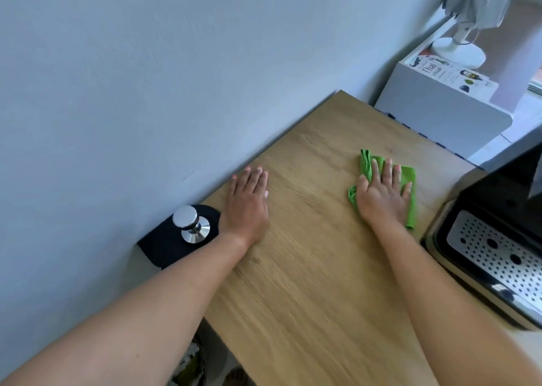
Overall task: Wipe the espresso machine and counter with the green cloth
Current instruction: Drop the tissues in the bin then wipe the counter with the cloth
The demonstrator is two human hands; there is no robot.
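My right hand (382, 193) lies flat, fingers spread wide, pressing the cloth (407, 180) onto the bench (308, 268). The cloth is green and crumpled, showing past my fingertips and along the right side of my palm; it sits toward the far right part of the bench. My left hand (247, 204) is also flat and open, palm down on bare wood, holding nothing, fingers close together, near the wall (146, 77).

Just left of my left wrist: a steel tamper (190, 224) standing upright on a black mat (173, 245), which butts against the wall at the bench's left edge. My wrist covers the mat's right edge.

Well right of the cloth, not touching it: the machine (498, 204), black, at the bench's right edge, with its perforated metal drip tray (498, 256) facing me.

Beyond the far end of the bench: a white appliance (445, 107) with a printed leaflet (451, 73) on top, and a white fan (460, 45) standing behind that.
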